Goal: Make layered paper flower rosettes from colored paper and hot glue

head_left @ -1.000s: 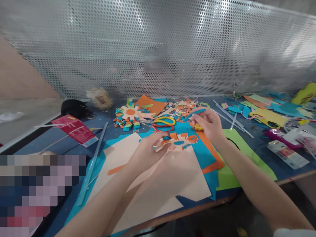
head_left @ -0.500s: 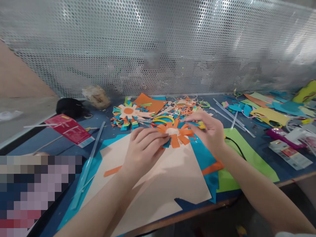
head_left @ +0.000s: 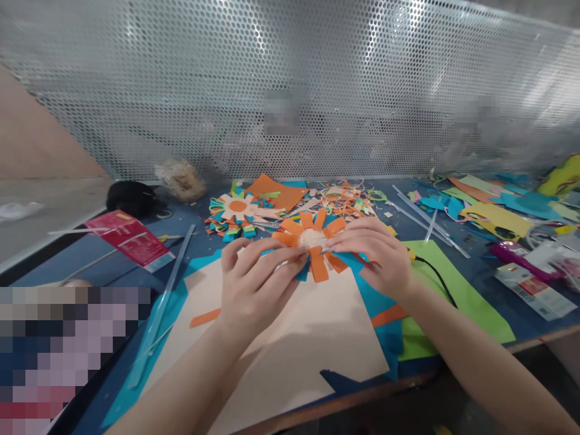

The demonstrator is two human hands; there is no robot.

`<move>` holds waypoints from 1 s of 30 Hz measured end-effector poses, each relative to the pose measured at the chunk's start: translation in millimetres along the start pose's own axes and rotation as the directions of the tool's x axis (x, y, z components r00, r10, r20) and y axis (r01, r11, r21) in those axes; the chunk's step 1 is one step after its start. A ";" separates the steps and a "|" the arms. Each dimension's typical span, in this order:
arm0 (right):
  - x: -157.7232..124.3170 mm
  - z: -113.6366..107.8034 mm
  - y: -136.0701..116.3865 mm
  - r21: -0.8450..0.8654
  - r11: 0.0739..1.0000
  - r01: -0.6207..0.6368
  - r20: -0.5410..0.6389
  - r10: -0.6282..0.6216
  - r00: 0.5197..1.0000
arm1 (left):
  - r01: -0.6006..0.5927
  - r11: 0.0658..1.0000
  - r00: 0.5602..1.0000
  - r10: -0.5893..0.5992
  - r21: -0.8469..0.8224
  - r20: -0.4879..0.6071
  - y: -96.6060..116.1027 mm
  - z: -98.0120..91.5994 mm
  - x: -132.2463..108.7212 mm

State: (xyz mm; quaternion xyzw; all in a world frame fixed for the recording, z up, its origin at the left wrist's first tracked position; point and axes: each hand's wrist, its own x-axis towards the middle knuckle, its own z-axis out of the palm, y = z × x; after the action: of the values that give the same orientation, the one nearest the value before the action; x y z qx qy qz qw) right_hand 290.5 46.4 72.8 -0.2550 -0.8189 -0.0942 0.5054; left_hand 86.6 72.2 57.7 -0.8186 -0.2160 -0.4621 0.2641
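Between my two hands is an orange paper flower [head_left: 319, 266] with a pale round centre and several strip petals; a bit of blue shows under it. My left hand [head_left: 260, 281] pinches its left side, thumb and fingertips near the centre. From the right, my right hand [head_left: 376, 254] closes on the other side, its fingertips at the pale centre. Below the flower lies a large cream paper sheet [head_left: 290, 338] over blue paper [head_left: 392, 338]. Orange strips [head_left: 205, 318] rest on the sheets. The undersides of the petals are hidden by my fingers.
A finished-looking layered paper flower [head_left: 238, 206] and a heap of paper scraps [head_left: 339, 199] lie behind. Green paper [head_left: 462, 302] with a black cable [head_left: 437, 275] is at right, a red packet [head_left: 131, 240] and clear glue sticks [head_left: 165, 302] at left. A perforated metal screen [head_left: 317, 78] stands behind.
My right hand has moved in from the flower's right petals to its centre, and its fingers now press there. The flower has tilted up a little; my left hand keeps its pinch.
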 end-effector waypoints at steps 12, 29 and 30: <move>1.7 1.8 2.0 -0.210 0.969 0.132 0.063 -0.122 0.991 | 0.027 1.000 1.000 -0.027 0.014 0.009 1.0 2.1 -1.3; 3.3 0.3 -1.0 -0.182 0.980 0.086 0.175 -0.054 0.983 | 0.109 0.992 0.993 -0.106 -0.065 0.048 -1.8 4.0 -3.5; 3.5 0.5 -1.1 -0.183 0.980 0.081 0.172 -0.049 0.984 | 0.120 0.990 0.992 -0.116 -0.077 0.058 -1.6 4.4 -3.2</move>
State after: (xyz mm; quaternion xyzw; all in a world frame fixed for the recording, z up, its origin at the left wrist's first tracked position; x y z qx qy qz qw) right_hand 288.3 46.8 75.8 -0.2820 -0.8534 -0.1665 0.4055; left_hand 86.9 75.9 53.4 -0.8263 -0.2525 -0.4632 0.1974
